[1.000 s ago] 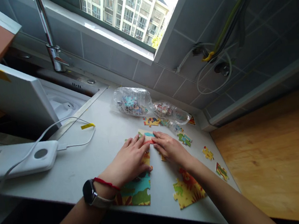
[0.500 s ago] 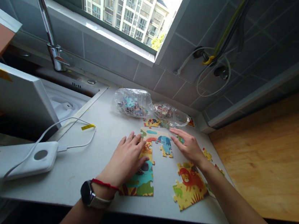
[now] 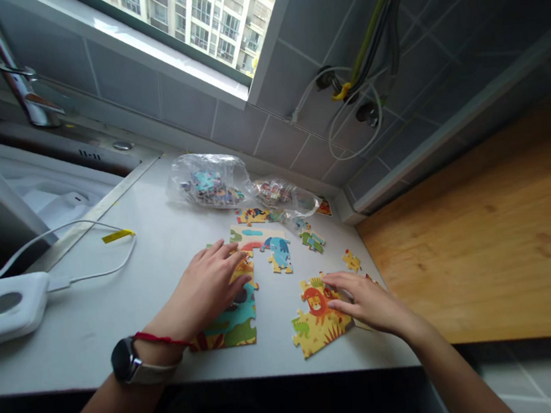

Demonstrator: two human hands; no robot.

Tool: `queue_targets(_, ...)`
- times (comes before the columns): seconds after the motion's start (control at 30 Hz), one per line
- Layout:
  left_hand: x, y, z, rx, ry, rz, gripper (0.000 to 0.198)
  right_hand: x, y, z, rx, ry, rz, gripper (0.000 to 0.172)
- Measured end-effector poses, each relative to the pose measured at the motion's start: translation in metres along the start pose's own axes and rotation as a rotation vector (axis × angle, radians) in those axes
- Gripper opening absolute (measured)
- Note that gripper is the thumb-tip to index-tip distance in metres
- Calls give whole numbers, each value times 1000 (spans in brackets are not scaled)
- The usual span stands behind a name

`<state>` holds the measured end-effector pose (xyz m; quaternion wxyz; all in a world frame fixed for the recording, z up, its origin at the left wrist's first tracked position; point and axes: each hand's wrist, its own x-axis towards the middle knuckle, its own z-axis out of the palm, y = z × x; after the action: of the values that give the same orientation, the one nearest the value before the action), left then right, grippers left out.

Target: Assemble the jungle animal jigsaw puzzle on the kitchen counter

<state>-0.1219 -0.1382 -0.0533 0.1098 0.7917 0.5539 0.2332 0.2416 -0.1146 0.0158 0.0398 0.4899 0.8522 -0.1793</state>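
My left hand (image 3: 214, 278), fingers stretched out, lies over the left side of a joined jigsaw section (image 3: 237, 328) and hides part of it. That section runs up to pieces with a blue elephant (image 3: 279, 251). Over the upper right of a separate lion section (image 3: 320, 325), my right hand (image 3: 364, 299) has its fingers extended, with thumb and forefinger apart; whether it touches the cardboard I cannot tell. Nothing shows between its fingers. A green loose piece (image 3: 312, 241) and a yellow loose piece (image 3: 351, 261) lie farther up and to the right.
Two clear plastic bags of puzzle pieces, a larger bag (image 3: 209, 181) and a smaller bag (image 3: 284, 195), lie by the tiled wall. A white power strip (image 3: 11, 309) with a cable is at left, near the sink (image 3: 99, 162). A wooden board (image 3: 471, 243) borders the right.
My right hand has moved from beside the elephant pieces down toward me, onto the lion section. The left hand stays on its section. The camera view has shifted to the right.
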Motion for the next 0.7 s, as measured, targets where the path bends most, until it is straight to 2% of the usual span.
queue_targets(0.1,1,-2,2,5,-4,18,36,-2,9,-6,-20,-9,24,44)
queue_targets(0.23,1,-2,2,-14,-6,38,35,12,26,-18,-62,27,82,44)
queue_targets(0.37,2,-3,1,-35,-7,55,35,37,43,-26,-99,41,132,44)
queue_targets(0.47,2,-3,0,-51,-11,60,34,58,52,-27,-102,99,137,45)
queue_targets(0.57,3,-3,-2,-70,-38,63,31,81,54,-26,-100,149,119,47)
queue_targets(0.7,4,-2,-5,-103,-58,70,29,105,52,-23,-88,152,105,58)
